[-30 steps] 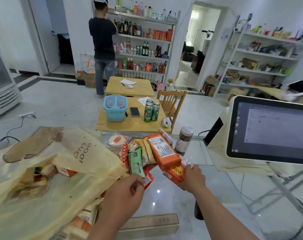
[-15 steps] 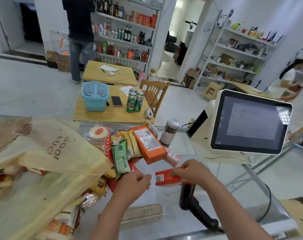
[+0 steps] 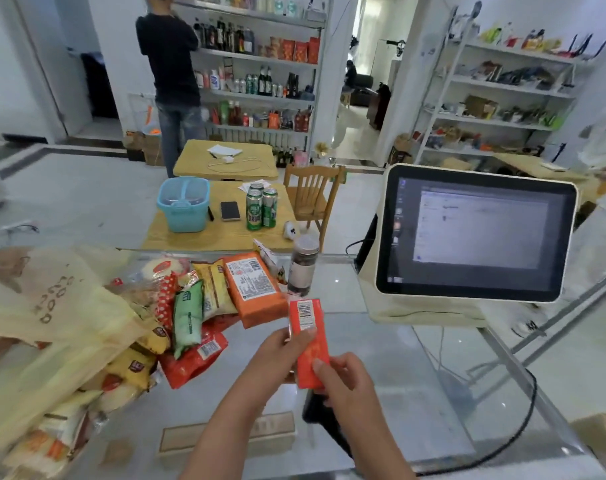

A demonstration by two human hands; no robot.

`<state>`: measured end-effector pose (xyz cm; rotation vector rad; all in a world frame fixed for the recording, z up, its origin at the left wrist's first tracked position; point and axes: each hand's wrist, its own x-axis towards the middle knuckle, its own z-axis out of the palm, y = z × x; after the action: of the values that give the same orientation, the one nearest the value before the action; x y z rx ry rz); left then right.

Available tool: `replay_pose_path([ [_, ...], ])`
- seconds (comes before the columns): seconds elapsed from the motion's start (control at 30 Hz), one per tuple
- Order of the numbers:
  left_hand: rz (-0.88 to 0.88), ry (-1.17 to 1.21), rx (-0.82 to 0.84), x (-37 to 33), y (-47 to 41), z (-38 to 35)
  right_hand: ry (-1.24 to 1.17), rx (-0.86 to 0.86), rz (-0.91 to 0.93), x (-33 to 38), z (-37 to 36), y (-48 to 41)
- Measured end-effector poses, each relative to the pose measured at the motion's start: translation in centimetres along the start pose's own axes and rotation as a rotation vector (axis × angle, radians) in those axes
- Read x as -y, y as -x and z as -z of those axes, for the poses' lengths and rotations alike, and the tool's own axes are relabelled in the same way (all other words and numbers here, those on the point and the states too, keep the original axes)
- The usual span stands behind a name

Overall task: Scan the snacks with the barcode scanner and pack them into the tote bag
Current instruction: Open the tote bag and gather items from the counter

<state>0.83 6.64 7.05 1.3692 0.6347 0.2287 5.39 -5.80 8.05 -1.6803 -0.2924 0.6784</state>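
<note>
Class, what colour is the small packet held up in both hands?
The packet is orange-red, with a white barcode label near its top; head view.

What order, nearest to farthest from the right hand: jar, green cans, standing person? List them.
From the right hand holding the red packet:
1. Jar, on the glass counter ahead.
2. Green cans, on the wooden table beyond.
3. Standing person, back at the shelves.

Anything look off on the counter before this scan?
Nothing looks damaged. The tote bag lies slumped on the left, not standing open, with snack packets heaped loosely beside it. Left hand and right hand hold the red packet, barcode up.
</note>
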Motion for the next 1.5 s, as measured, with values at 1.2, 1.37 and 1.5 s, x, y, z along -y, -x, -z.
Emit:
replay_pose_path([
  [1.2,0.176,-0.736,-0.057,5.0,-5.5,3.3,0.437,0.047,-0.023,-3.0,5.2,-0.9],
  [1.37,0.139,-0.706,-0.093,6.0,-5.5,3.0,0.424,0.043,-0.026,-2.2,5.5,-1.2],
  [1.5,0.136,-0.747,-0.102,6.0,-5.4,2.6,0.438,0.049,-0.039,-2.0,5.6,-1.3],
])
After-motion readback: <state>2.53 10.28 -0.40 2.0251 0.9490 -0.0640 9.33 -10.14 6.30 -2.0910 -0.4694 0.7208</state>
